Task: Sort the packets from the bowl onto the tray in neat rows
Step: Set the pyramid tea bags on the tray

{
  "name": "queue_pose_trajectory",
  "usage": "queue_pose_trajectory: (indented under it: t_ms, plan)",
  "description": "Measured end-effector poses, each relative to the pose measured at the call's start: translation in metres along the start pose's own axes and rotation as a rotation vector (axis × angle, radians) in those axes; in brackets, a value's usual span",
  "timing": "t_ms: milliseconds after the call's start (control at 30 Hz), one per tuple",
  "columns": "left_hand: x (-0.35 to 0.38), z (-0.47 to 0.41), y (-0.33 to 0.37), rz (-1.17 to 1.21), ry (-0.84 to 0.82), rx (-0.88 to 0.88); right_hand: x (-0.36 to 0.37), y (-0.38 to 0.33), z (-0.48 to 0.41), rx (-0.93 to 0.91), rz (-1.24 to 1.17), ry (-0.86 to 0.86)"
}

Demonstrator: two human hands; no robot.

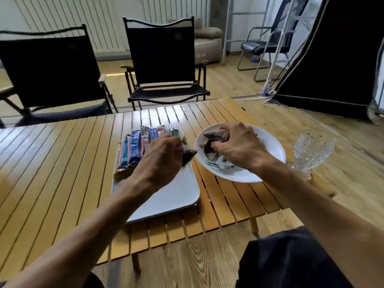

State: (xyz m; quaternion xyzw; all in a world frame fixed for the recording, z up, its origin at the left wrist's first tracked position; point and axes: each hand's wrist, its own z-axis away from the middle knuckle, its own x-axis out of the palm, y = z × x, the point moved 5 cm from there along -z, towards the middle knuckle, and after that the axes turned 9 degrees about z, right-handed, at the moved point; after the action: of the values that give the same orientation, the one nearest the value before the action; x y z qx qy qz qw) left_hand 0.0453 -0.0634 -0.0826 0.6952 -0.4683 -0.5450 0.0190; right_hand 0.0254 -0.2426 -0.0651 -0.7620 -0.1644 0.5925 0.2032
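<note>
A white rectangular tray [178, 196] lies on the slatted wooden table, with several long stick packets [137, 148] in blue, pink and brown lined up side by side along its far left part. Over the tray's right edge, my left hand [160, 161] pinches a small dark packet [188, 155]. To the right sits a white bowl [274, 150] holding several small dark and silvery packets [218, 165]. My right hand [239, 144] reaches into the bowl, fingers curled round a dark packet [207, 147].
A cut-glass vessel [311, 152] stands just right of the bowl, close to my right forearm. Two black folding chairs [164, 65] stand beyond the table's far edge. The table's right edge runs near the bowl, with wooden floor beyond.
</note>
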Motion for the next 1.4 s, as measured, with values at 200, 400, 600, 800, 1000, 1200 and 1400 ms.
queue_pose_trajectory:
  t_ms: [200,400,600,800,1000,1200,1400]
  plan:
    - [-0.022,0.073,-0.058,-0.082,-0.045,-0.281,0.088,-0.062,0.013,-0.099,-0.106,-0.375]
    - [-0.027,0.082,-0.082,-0.077,-0.118,-0.376,0.105,-0.05,-0.003,-0.054,-0.086,-0.328]
    - [-0.009,0.057,-0.071,-0.065,-0.296,-0.274,0.106,-0.036,-0.001,-0.189,0.053,-0.677]
    - [0.012,0.054,-0.085,-0.073,-0.309,-0.269,0.117,-0.026,0.003,-0.275,0.173,-0.369]
    - [0.001,0.05,-0.09,-0.012,-0.151,-0.213,0.101,-0.022,-0.01,-0.251,0.063,-0.076]
    - [0.004,0.041,-0.086,-0.008,-0.181,-0.236,0.121,-0.028,0.009,-0.305,0.32,-0.354]
    - [0.005,0.045,-0.082,-0.033,-0.199,-0.277,0.136,-0.037,-0.002,-0.327,0.479,-0.384]
